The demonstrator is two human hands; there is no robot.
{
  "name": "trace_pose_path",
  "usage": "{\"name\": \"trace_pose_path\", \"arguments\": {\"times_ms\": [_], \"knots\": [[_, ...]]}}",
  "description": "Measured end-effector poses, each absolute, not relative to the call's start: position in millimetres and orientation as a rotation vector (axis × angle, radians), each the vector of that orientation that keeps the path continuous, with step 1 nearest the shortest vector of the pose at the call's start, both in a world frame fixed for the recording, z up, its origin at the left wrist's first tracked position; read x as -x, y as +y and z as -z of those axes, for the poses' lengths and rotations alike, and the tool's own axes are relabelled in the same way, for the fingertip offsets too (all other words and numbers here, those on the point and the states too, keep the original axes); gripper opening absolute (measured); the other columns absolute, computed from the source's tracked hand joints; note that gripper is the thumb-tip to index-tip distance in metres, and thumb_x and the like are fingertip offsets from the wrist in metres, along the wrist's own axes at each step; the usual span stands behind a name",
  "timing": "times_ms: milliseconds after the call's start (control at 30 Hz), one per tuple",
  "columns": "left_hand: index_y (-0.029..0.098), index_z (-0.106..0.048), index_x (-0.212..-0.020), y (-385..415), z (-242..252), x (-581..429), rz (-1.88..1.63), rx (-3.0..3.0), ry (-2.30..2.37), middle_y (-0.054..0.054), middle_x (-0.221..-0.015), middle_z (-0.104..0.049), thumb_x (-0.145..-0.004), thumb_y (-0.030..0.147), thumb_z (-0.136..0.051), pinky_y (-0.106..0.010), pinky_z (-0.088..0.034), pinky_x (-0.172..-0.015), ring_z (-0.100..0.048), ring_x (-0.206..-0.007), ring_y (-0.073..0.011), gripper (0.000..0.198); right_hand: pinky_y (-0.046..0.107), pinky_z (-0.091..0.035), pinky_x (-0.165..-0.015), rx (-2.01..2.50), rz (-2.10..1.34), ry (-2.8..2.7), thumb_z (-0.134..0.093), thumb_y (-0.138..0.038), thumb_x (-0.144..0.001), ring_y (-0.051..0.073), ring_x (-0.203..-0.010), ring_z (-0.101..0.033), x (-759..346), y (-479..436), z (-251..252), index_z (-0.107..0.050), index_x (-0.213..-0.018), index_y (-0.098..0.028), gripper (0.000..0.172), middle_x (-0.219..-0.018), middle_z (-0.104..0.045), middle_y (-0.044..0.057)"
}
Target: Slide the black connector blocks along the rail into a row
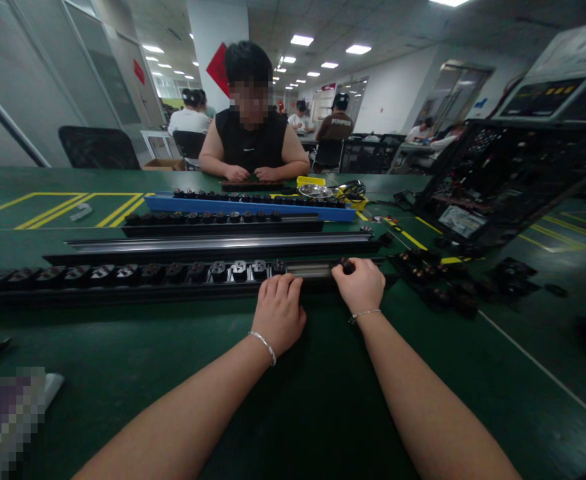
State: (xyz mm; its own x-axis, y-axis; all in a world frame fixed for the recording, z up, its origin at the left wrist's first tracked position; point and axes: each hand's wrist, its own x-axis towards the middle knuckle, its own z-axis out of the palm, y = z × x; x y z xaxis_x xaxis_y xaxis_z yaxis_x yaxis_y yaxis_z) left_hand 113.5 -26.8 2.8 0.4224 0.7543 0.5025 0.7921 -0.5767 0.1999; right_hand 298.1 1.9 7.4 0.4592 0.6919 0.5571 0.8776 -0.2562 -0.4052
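A long black rail (213,293) lies across the table before me, with a row of round black socket-like modules (239,270) standing in its channel. My left hand (279,310) grips the rail's front wall, its fingertips over the edge beside the last module (279,267) in the row. Farther right, my right hand (363,287) pinches a small dark module (345,266) over the rail's right part. Between both hands a stretch of bare channel (309,269) shows. The underside of the right-hand module is hidden by my fingers.
Beyond lie a silver-black rail (223,243), another filled rail (223,227) and a blue tray (257,208) of modules. Loose black parts (453,283) are heaped at right, near a dark open-framed machine (503,180). A person (253,143) sits opposite.
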Motion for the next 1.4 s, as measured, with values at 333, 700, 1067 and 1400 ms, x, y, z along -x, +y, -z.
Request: {"name": "trace_pose_path", "arguments": {"times_ms": [333,700,1067,1400], "knots": [[0.015,-0.049,-0.121,-26.6,-2.2,-114.3,0.874,2.575,-1.413,-0.011,-0.119,-0.052,-0.074,0.021,-0.053,-0.043,-0.03,-0.102,-0.043,-0.112,-0.0263,0.048,0.036,-0.038,-0.079,2.093,0.341,-1.271,-0.048,-0.038,-0.07,0.024,-0.084,-0.053,-306.9,1.3,-10.3,-0.068,-0.085,-0.015,0.033,-0.084,-0.062,0.01],[0.015,-0.05,-0.122,-27.5,-3.8,-114.4,0.864,2.573,-1.408,-0.011,-0.119,-0.052,-0.075,0.021,-0.052,-0.044,-0.032,-0.101,-0.043,-0.112,-0.0267,0.047,0.036,-0.038,-0.077,2.118,0.344,-1.265,-0.048,-0.039,-0.069,0.024,-0.083,-0.053,-315.1,0.4,-12.3,-0.068,-0.085,-0.015,0.035,-0.085,-0.062,0.01],[0.014,-0.05,-0.121,-26.3,-3.4,-113.4,0.85,2.583,-1.409,-0.01,-0.119,-0.053,-0.075,0.021,-0.052,-0.042,-0.031,-0.101,-0.043,-0.112,-0.0262,0.047,0.035,-0.039,-0.077,2.175,0.364,-1.225,-0.047,-0.039,-0.069,0.024,-0.085,-0.054,-324.2,-2.2,-15.3,-0.069,-0.088,-0.014,0.038,-0.087,-0.063,0.011],[0.016,-0.05,-0.121,-27.0,-3.5,-113.8,0.854,2.575,-1.412,-0.011,-0.119,-0.052,-0.074,0.021,-0.053,-0.043,-0.032,-0.101,-0.043,-0.112,-0.0261,0.048,0.036,-0.039,-0.077,2.191,0.399,-1.173,-0.046,-0.038,-0.069,0.025,-0.084,-0.054,-337.7,-1.4,-12.5,-0.069,-0.089,-0.014,0.039,-0.088,-0.063,0.012]]}}
